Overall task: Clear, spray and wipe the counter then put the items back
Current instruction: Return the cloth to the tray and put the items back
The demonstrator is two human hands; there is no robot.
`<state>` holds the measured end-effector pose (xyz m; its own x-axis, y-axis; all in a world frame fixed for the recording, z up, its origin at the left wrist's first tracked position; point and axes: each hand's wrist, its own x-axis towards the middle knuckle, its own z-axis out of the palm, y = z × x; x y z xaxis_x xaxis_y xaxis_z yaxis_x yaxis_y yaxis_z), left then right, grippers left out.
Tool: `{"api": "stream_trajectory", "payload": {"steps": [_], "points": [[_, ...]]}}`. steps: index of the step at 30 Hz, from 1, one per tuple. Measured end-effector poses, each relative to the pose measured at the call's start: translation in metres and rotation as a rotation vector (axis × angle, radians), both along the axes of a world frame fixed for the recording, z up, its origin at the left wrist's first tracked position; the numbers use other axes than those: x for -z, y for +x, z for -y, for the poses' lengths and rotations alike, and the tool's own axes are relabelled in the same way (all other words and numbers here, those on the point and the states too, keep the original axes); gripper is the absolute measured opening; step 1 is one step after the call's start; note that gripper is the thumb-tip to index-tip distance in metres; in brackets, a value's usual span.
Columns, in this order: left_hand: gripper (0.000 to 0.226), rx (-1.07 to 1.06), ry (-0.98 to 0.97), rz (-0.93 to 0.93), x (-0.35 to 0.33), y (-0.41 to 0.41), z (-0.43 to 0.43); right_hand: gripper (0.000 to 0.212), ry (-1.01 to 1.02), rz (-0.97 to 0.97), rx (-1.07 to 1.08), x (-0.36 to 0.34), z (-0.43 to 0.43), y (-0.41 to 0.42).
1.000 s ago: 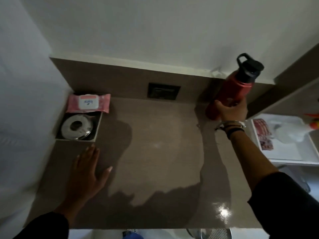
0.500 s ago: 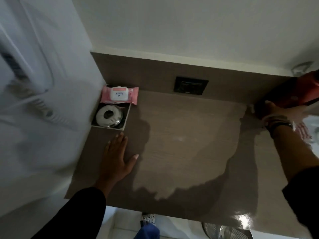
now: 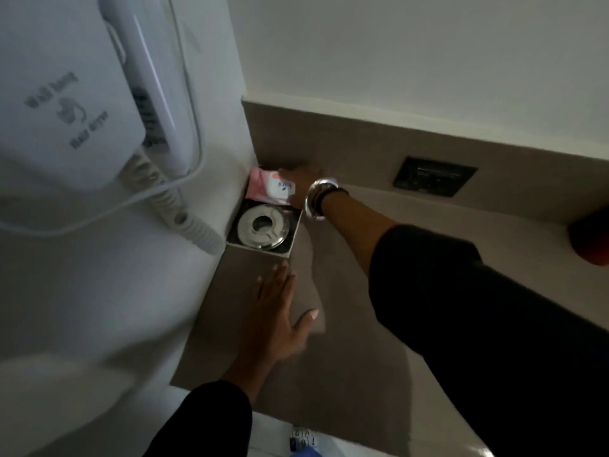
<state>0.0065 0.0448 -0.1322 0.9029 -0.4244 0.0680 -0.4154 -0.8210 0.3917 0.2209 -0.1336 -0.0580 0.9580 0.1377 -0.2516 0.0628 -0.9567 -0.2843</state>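
A pink pack of wet wipes (image 3: 263, 186) lies in the far left corner of the brown counter (image 3: 346, 318), against the wall. My right hand (image 3: 298, 184) reaches across and rests on the pack's right end; how firmly the fingers close on it is blurred. My left hand (image 3: 280, 311) lies flat on the counter, palm down, fingers spread, holding nothing. Just in front of the wipes sits a white open box (image 3: 293, 240) with a round shiny metal piece (image 3: 262, 225) inside. The red bottle (image 3: 590, 239) shows only as a sliver at the right edge.
A white wall-hung hair dryer (image 3: 82, 120) with a coiled cord (image 3: 184, 209) hangs on the left wall, close above the box. A dark socket plate (image 3: 433, 176) is set in the backsplash. The counter's front edge runs along the bottom.
My right hand let go of the red bottle at the right and swung across to the wipes pack in the left corner. The view turned left. My left hand stayed flat.
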Motion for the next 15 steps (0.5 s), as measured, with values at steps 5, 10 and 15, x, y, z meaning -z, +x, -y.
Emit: {"api": "stream_trajectory", "payload": {"steps": [5,10,15], "points": [[0.082,0.009,0.103,-0.050,-0.004,0.003,0.000,0.072,0.054,0.097,0.126,-0.007,0.016,-0.023],[0.082,-0.008,0.160,-0.058,-0.008,0.002,0.001,0.080,-0.004,0.146,0.390,0.003,0.076,-0.132],[0.081,0.002,0.137,-0.038,-0.012,0.001,0.003,0.075,0.135,0.293,0.966,0.017,0.166,-0.238]]}}
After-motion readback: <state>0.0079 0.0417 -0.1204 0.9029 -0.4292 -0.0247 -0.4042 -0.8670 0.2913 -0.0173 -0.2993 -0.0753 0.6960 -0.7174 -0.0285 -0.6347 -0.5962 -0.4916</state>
